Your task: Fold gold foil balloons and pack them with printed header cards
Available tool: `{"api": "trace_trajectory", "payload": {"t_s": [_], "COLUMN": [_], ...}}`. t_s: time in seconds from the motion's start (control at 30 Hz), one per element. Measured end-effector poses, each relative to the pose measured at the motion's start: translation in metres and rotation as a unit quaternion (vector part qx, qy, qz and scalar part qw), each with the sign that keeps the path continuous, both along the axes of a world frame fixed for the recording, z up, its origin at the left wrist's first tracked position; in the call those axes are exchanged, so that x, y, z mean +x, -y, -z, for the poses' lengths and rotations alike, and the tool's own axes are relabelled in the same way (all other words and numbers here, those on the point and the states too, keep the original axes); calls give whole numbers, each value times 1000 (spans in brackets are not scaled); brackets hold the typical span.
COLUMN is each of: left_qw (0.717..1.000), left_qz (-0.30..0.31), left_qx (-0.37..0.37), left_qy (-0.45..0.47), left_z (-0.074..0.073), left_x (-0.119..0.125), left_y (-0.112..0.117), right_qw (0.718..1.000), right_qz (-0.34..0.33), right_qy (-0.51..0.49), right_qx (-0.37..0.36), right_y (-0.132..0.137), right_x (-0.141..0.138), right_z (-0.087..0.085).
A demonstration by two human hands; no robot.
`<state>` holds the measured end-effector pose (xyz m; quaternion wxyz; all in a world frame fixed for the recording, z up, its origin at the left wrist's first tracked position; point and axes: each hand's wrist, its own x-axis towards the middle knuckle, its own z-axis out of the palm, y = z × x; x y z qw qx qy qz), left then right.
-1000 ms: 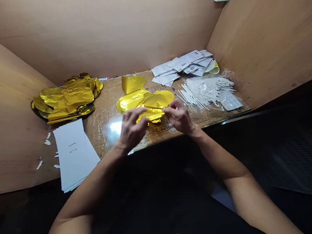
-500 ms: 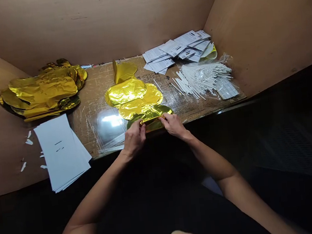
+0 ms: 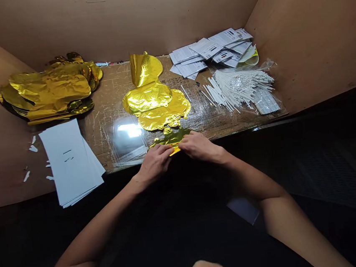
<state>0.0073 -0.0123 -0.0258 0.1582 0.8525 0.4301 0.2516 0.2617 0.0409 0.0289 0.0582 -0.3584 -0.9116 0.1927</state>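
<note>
At the front edge of the table, my left hand (image 3: 158,158) and my right hand (image 3: 200,146) are close together. Both are closed on the near end of a gold foil balloon (image 3: 174,139), which is flat and partly folded between them. My fingers cover much of its near edge. Just beyond it lie more flat gold foil sheets (image 3: 163,112), overlapping in a column that runs away from me. The farthest piece (image 3: 146,69) has a fold standing up on its left side.
A pile of gold foil balloons (image 3: 51,93) lies at the left, behind white card sheets (image 3: 70,173). White sticks (image 3: 239,87) spill from a clear bag at the right. Printed white packets (image 3: 210,48) are heaped against the back wall. Clear plastic strips (image 3: 131,155) lie left of my hands.
My hands have come closer together, and the foil between them is bunched smaller and nearer to me. It has moved away from the other foil pieces. The camera view has shifted slightly.
</note>
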Motion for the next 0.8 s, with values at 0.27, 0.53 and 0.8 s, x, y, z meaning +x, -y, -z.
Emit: {"api": "trace_trajectory", "payload": {"t_s": [0.27, 0.53, 0.8], "left_qw": [833, 786, 858], "left_qz": [-185, -89, -81], "left_qx": [-275, -381, -330], "left_qy": [443, 478, 386], "left_z": [-25, -42, -45], "left_x": [11, 11, -11], "left_y": [19, 5, -3], "right_qw": [821, 778, 688], "right_qz": [200, 221, 246], "right_qy": [-389, -438, -512], "right_qx": [-367, -392, -452], "right_y": [4, 30, 15], "right_x": [-29, -39, -43], "right_z": [5, 9, 16]}}
